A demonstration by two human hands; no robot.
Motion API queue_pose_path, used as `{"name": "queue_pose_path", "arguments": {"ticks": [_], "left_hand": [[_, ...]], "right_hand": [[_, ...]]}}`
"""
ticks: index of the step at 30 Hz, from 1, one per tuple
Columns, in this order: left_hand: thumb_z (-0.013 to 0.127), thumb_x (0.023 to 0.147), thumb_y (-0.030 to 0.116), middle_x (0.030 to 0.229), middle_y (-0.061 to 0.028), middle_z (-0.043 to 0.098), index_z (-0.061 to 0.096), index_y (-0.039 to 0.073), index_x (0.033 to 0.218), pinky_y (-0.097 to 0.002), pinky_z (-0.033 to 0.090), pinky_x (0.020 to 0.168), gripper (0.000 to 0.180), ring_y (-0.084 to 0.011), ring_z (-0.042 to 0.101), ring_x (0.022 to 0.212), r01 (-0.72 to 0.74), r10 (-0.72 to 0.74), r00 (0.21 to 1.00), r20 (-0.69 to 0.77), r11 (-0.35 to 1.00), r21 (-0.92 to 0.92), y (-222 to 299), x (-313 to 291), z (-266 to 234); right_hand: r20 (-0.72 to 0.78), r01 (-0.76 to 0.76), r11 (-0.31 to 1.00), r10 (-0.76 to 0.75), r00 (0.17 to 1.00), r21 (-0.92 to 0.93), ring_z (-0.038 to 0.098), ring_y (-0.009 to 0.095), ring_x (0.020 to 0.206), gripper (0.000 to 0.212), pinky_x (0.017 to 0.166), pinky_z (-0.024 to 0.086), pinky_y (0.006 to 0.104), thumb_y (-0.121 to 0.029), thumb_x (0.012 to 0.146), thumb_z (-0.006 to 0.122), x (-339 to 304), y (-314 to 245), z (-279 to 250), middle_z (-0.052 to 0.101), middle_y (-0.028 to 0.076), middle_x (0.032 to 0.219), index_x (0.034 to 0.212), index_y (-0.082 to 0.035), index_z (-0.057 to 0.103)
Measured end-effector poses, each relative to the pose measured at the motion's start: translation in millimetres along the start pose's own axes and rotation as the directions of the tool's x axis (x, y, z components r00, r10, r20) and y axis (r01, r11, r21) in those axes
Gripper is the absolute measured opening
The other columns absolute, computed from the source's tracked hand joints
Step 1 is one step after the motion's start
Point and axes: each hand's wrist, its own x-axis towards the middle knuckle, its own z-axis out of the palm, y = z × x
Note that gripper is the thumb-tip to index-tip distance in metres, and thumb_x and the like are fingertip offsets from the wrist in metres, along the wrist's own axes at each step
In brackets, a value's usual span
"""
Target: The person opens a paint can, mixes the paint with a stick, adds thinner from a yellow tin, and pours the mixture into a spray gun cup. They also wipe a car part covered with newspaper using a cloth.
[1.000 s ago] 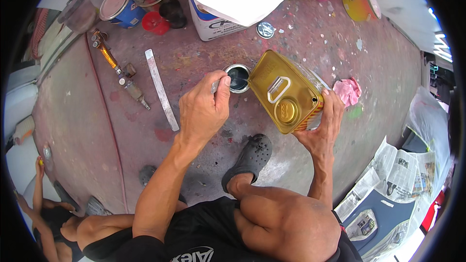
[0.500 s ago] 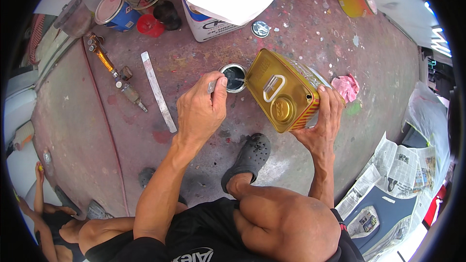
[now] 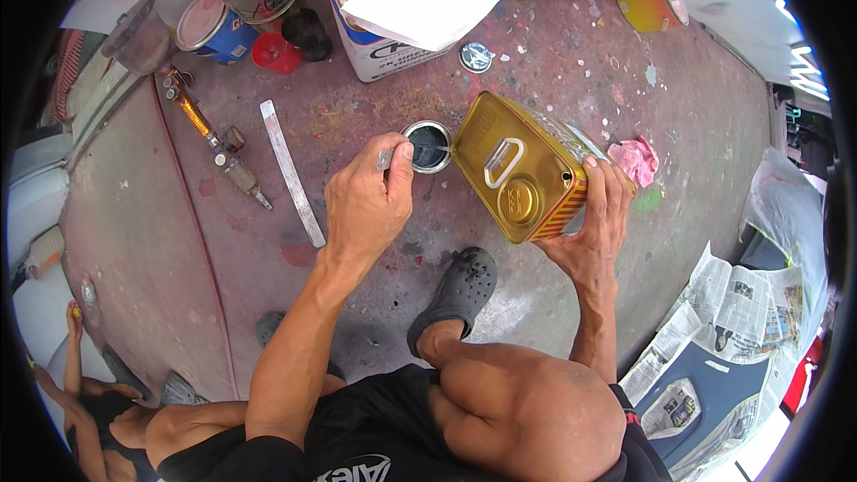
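Note:
My left hand (image 3: 368, 201) is closed, pinching a flat, greyish stir stick (image 3: 385, 160) beside a small round can (image 3: 430, 145). Dark paint or a similar liquid fills part of this can; the stick's lower end is hard to make out. My right hand (image 3: 596, 219) grips the base end of a gold rectangular tin (image 3: 544, 174), tilted toward the can. The tin has a white loop handle (image 3: 504, 163) and a round cap (image 3: 517, 202). Its near corner meets the can's rim, where a thin pale streak shows; whether that is liquid I cannot tell.
A long metal strip (image 3: 293, 174) and a spray gun (image 3: 210, 134) lie at left. A big white tin (image 3: 393, 62) under white paper, a round lid (image 3: 476, 57) and several paint cans stand beyond. A pink cloth (image 3: 636, 161) lies right. Newspaper-masked panels (image 3: 741, 312) sit lower right; another person is lower left.
My left hand and the stick have shifted very slightly to the left. The gold tin stays tilted at nearly the same place in my right hand.

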Motion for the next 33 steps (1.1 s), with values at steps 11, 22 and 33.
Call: {"name": "queue_pose_path", "arguments": {"ticks": [11, 22, 33], "left_hand": [[0.066, 0.109, 0.021, 0.090, -0.0187, 0.078, 0.073, 0.005, 0.113, -0.0474, 0.058, 0.069, 0.018, -0.0416, 0.076, 0.078, 0.006, -0.006, 1.000, -0.008, 1.000, 0.004, -2.4, -0.3, 4.8], [0.067, 0.108, 0.026, 0.082, -0.0222, 0.075, 0.074, 0.006, 0.111, -0.0531, 0.058, 0.063, 0.022, -0.0441, 0.074, 0.072, -0.102, 0.121, 0.988, -0.092, 0.977, 0.187, -10.4, -7.0, 7.3], [0.062, 0.109, 0.021, 0.096, -0.0230, 0.077, 0.071, 0.003, 0.111, -0.0547, 0.058, 0.072, 0.020, -0.0464, 0.075, 0.083, -0.041, 0.035, 0.996, -0.083, 0.997, -0.066, -7.8, -4.2, 13.3]], "right_hand": [[-0.006, 0.003, 1.000, -0.003, 1.000, 0.004, 0.057, 0.042, 0.135, 0.110, 0.113, 0.049, 0.0572, -0.048, 0.064, 0.104, 1.7, 0.6, -2.7, 0.060, 0.018, 0.147, 0.153, -0.009, 0.054], [0.109, 0.000, 0.998, -0.007, 0.994, 0.067, 0.052, 0.043, 0.148, 0.112, 0.125, 0.038, 0.0586, -0.034, 0.069, 0.103, -13.9, 18.9, -5.0, 0.057, 0.020, 0.157, 0.163, -0.005, 0.048], [0.017, -0.015, 1.000, 0.015, 1.000, -0.027, 0.052, 0.041, 0.149, 0.106, 0.128, 0.039, 0.0546, -0.012, 0.068, 0.095, -12.9, 16.8, -4.7, 0.057, 0.018, 0.158, 0.163, -0.004, 0.047]]}}
